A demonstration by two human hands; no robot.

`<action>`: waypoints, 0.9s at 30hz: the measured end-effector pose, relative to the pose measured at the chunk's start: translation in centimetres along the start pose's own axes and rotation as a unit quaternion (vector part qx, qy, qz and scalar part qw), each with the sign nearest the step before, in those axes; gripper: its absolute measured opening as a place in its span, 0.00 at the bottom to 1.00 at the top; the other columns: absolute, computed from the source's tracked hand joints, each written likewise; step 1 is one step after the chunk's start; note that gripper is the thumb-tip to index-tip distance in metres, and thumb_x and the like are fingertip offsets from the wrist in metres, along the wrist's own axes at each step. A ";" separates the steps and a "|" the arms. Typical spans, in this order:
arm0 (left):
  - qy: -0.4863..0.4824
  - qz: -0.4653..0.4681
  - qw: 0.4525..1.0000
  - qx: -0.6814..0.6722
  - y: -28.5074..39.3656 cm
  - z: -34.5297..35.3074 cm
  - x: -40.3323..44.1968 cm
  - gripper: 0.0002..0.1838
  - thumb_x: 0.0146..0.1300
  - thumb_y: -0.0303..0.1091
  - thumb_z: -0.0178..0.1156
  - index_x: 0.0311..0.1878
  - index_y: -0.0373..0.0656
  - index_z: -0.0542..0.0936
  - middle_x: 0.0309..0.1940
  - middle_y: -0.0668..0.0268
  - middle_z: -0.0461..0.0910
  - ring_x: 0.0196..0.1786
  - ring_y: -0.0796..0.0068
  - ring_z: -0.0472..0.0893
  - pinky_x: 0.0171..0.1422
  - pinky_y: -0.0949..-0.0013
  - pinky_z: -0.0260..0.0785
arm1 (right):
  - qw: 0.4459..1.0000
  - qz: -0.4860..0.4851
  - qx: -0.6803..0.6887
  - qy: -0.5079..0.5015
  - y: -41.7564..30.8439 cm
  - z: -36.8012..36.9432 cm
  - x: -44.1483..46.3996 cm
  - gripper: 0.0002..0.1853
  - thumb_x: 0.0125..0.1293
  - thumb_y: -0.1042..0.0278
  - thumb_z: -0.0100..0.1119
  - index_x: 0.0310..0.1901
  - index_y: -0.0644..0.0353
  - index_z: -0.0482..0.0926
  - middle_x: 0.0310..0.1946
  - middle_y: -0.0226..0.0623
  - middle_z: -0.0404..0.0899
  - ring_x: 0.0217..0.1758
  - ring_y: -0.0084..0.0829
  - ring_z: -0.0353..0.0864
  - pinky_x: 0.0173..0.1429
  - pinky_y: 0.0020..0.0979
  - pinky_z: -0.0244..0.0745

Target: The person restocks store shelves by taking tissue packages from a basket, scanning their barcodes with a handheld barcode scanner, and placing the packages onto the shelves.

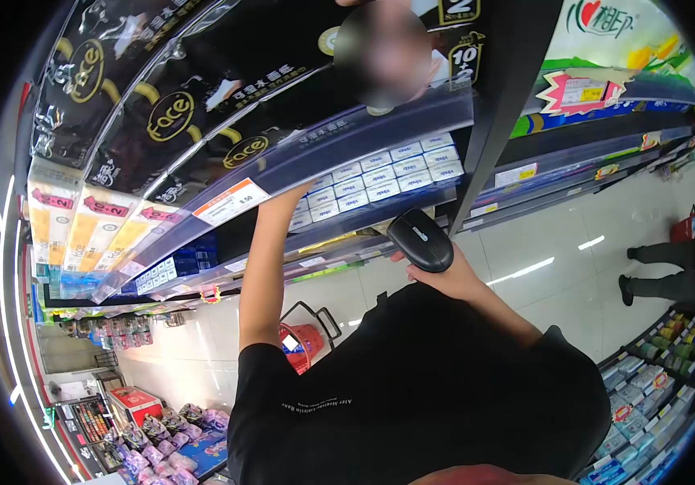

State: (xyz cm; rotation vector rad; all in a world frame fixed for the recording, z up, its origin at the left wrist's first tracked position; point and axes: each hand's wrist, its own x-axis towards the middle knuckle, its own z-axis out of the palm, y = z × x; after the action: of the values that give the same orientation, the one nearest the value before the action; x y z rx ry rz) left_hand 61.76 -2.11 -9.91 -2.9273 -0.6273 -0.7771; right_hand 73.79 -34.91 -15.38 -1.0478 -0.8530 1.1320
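A black handheld barcode scanner (422,241) is in my right hand (454,276), whose fingers are wrapped round it from below. The scanner is just in front of the shelf edge. My left hand (295,196) reaches in under the upper shelf, beside stacked white-and-blue tissue packs (366,187). Its fingers are hidden behind the shelf's clear front strip, so whether they touch or hold a pack does not show. An orange-and-white price tag (231,202) hangs right above my left wrist.
Black tissue packs (173,113) fill the upper shelf. A dark upright post (502,121) divides it from the right bay. A red shopping basket (302,343) stands on the tiled floor behind my left arm. Another person's legs (663,271) show at the right.
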 end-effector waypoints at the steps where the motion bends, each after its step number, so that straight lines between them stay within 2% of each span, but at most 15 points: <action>1: 0.002 -0.005 1.000 0.002 0.0 0.1 0.0 0.27 0.57 0.56 0.71 0.54 0.49 0.83 0.52 0.63 0.84 0.56 0.60 0.81 0.63 0.59 0.70 | 1.000 0.002 0.003 -0.012 0.0 0.2 0.1 0.22 0.61 0.80 0.64 0.59 0.63 0.77 0.47 0.33 0.86 0.40 0.19 0.82 0.46 0.25 0.80; 5: 0.034 0.001 0.999 -0.011 0.6 -0.4 -0.6 0.30 0.52 0.52 0.75 0.55 0.47 0.81 0.50 0.61 0.84 0.56 0.59 0.80 0.64 0.58 0.69 | 0.999 0.001 -0.001 -0.043 0.2 0.7 0.7 0.22 0.61 0.80 0.64 0.59 0.63 0.77 0.47 0.33 0.86 0.41 0.19 0.82 0.46 0.25 0.80; 7: 0.001 -0.118 0.990 -0.073 1.4 -1.9 -1.6 0.31 0.50 0.48 0.77 0.55 0.45 0.81 0.50 0.59 0.84 0.57 0.58 0.80 0.64 0.59 0.69 | 0.999 -0.011 -0.030 -0.043 -0.2 0.9 0.6 0.23 0.61 0.79 0.65 0.59 0.62 0.77 0.47 0.33 0.87 0.44 0.20 0.83 0.49 0.26 0.80; 8: 0.018 -0.157 0.983 -0.097 0.7 -2.1 -2.9 0.30 0.51 0.44 0.77 0.56 0.42 0.80 0.51 0.58 0.83 0.57 0.58 0.80 0.64 0.59 0.69 | 0.998 -0.009 -0.026 -0.051 -0.3 1.0 0.7 0.23 0.61 0.79 0.65 0.59 0.62 0.77 0.47 0.33 0.87 0.44 0.20 0.83 0.49 0.26 0.80; 9: 0.016 -0.161 0.983 -0.091 0.1 -2.2 -4.0 0.30 0.51 0.44 0.77 0.56 0.42 0.80 0.51 0.58 0.83 0.57 0.58 0.80 0.64 0.59 0.69 | 0.998 -0.017 -0.034 -0.045 -0.3 0.9 0.6 0.23 0.61 0.79 0.65 0.59 0.62 0.77 0.47 0.34 0.87 0.46 0.21 0.83 0.51 0.27 0.79; 11: 0.063 -0.236 0.963 -0.110 -1.1 -1.9 -6.1 0.30 0.53 0.40 0.76 0.58 0.40 0.79 0.53 0.57 0.83 0.58 0.58 0.79 0.64 0.60 0.70 | 0.998 -0.026 -0.040 -0.038 0.2 0.7 0.2 0.23 0.61 0.79 0.66 0.59 0.62 0.77 0.47 0.34 0.87 0.47 0.22 0.84 0.53 0.29 0.79; 12: 0.006 -0.267 0.957 -0.115 -2.6 -1.5 -7.2 0.27 0.56 0.36 0.73 0.58 0.38 0.78 0.54 0.56 0.82 0.58 0.57 0.79 0.64 0.60 0.69 | 0.999 -0.011 -0.037 -0.032 0.6 0.6 0.1 0.23 0.61 0.79 0.66 0.59 0.62 0.77 0.47 0.34 0.87 0.48 0.23 0.84 0.54 0.29 0.78; 13: 0.011 -0.270 0.956 -0.116 -3.6 -0.1 -7.5 0.27 0.56 0.36 0.73 0.58 0.38 0.78 0.54 0.56 0.82 0.58 0.57 0.79 0.64 0.60 0.69 | 0.999 0.003 -0.036 -0.026 0.9 0.5 0.1 0.23 0.61 0.79 0.66 0.59 0.62 0.77 0.47 0.34 0.87 0.49 0.24 0.84 0.56 0.30 0.78; 15: 0.085 -0.126 0.988 0.030 -4.7 1.8 -7.7 0.12 0.56 0.31 0.64 0.45 0.40 0.82 0.40 0.55 0.82 0.48 0.50 0.81 0.55 0.53 0.72 | 0.999 0.009 -0.040 -0.032 0.9 0.7 0.2 0.23 0.61 0.79 0.65 0.59 0.62 0.77 0.47 0.34 0.87 0.48 0.25 0.84 0.55 0.29 0.78; 17: 0.132 -0.180 0.967 -0.125 -3.5 1.8 -7.9 0.12 0.60 0.31 0.64 0.46 0.39 0.81 0.44 0.54 0.83 0.50 0.49 0.81 0.56 0.54 0.71 | 0.997 0.012 -0.057 -0.048 1.6 0.8 0.3 0.23 0.61 0.80 0.65 0.59 0.62 0.77 0.46 0.34 0.87 0.46 0.23 0.84 0.52 0.29 0.79; 20: 0.153 -0.235 0.925 -0.258 -1.0 0.8 -7.5 0.16 0.57 0.26 0.68 0.50 0.38 0.82 0.46 0.55 0.84 0.53 0.55 0.82 0.59 0.58 0.72 | 0.992 0.038 -0.094 -0.070 1.2 1.8 0.6 0.22 0.62 0.81 0.64 0.59 0.64 0.76 0.46 0.35 0.87 0.41 0.23 0.83 0.48 0.27 0.79; 21: 0.179 -0.238 0.915 -0.273 -0.9 0.9 -7.5 0.18 0.56 0.24 0.69 0.51 0.37 0.82 0.46 0.56 0.84 0.53 0.56 0.82 0.59 0.59 0.72 | 0.988 0.052 -0.103 -0.102 1.3 2.2 0.9 0.22 0.62 0.81 0.64 0.59 0.64 0.76 0.46 0.35 0.87 0.41 0.23 0.83 0.48 0.27 0.79; 23: 0.193 -0.241 0.909 -0.279 -0.5 0.8 -7.2 0.16 0.55 0.26 0.71 0.48 0.36 0.82 0.43 0.55 0.85 0.50 0.57 0.83 0.56 0.59 0.74 | 0.993 0.046 -0.085 -0.074 1.9 3.4 0.9 0.22 0.63 0.82 0.58 0.60 0.67 0.72 0.48 0.42 0.83 0.35 0.21 0.80 0.39 0.24 0.77; 25: 0.239 -0.206 0.922 -0.224 -0.4 0.6 -7.0 0.18 0.56 0.33 0.71 0.48 0.36 0.81 0.41 0.47 0.84 0.44 0.45 0.83 0.49 0.55 0.77 | 0.987 0.066 -0.114 -0.094 3.0 3.8 1.1 0.20 0.64 0.80 0.58 0.59 0.68 0.73 0.49 0.46 0.82 0.35 0.21 0.80 0.39 0.26 0.75; 27: 0.147 -0.277 0.935 -0.164 0.0 -0.3 -7.8 0.17 0.57 0.31 0.67 0.48 0.33 0.80 0.40 0.45 0.83 0.45 0.42 0.82 0.49 0.53 0.77 | 0.986 0.090 -0.105 -0.088 3.9 4.9 1.1 0.19 0.64 0.80 0.58 0.57 0.68 0.73 0.49 0.47 0.82 0.35 0.22 0.80 0.41 0.26 0.75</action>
State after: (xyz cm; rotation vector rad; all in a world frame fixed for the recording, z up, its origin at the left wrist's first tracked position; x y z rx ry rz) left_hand 55.39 -5.06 -13.42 -2.8182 -1.4418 -1.4649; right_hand 68.34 -32.42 -17.59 -1.2301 -1.0517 1.3223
